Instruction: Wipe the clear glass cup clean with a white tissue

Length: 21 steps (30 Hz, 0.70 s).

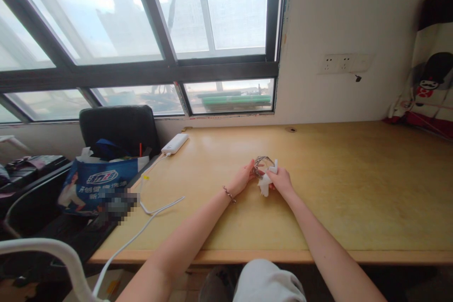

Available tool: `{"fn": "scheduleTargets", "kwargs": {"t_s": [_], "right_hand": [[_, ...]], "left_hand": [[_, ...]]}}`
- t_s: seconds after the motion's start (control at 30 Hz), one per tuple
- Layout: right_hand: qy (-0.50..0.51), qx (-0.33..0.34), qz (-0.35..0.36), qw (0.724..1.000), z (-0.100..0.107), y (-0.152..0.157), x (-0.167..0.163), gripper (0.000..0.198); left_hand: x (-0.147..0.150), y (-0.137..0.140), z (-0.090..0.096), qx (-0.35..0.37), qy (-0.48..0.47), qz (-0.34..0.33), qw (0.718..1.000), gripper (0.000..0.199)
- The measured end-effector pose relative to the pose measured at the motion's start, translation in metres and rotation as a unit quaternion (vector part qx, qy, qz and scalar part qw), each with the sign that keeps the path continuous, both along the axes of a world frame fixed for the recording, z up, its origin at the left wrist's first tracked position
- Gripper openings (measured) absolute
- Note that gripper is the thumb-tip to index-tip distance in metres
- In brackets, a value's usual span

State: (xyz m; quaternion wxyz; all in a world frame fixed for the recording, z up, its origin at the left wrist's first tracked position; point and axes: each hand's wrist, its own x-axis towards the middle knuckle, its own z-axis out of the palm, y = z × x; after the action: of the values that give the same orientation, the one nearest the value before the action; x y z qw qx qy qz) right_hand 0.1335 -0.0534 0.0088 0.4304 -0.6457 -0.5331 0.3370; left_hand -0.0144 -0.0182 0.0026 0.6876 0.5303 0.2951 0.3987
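Observation:
Over the middle of the wooden table [347, 188], my left hand [244, 175] is closed on the left side of a round, ring-like object [263, 159]. Its rim looks grey-brown and patterned; its exact kind is too small to make out. A crumpled white tissue [264, 185] is pinched in my right hand [281, 181], against the ring's right and lower side. Part of the tissue hangs below the fingers. Both hands are close together, and the fingers hide some of the ring. A braided bracelet [229, 195] circles my left wrist.
A white power bank [175, 143] lies at the table's back left corner, with a white cable [155, 213] running along the left side. Left of the table stands a black chair [120, 125] with a blue bag [102, 181]. A window and wall sockets [341, 63] are behind.

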Motion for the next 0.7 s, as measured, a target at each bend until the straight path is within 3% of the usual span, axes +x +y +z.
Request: {"fn": "scheduleTargets", "kwargs": {"t_s": [0.23, 0.43, 0.7], "right_hand": [[-0.005, 0.030, -0.053, 0.998, 0.004, -0.006, -0.003, 0.049], [-0.009, -0.007, -0.020, 1.000, 0.002, -0.006, -0.003, 0.048], [-0.195, 0.167, -0.060, 0.965, 0.007, -0.006, 0.002, 0.042]], "left_hand": [[0.006, -0.009, 0.008, 0.093, 0.047, -0.034, 0.994, 0.054], [0.004, -0.010, 0.007, 0.070, 0.006, -0.054, 0.996, 0.050], [0.001, -0.006, 0.003, -0.007, 0.005, -0.032, 0.999, 0.059]]}}
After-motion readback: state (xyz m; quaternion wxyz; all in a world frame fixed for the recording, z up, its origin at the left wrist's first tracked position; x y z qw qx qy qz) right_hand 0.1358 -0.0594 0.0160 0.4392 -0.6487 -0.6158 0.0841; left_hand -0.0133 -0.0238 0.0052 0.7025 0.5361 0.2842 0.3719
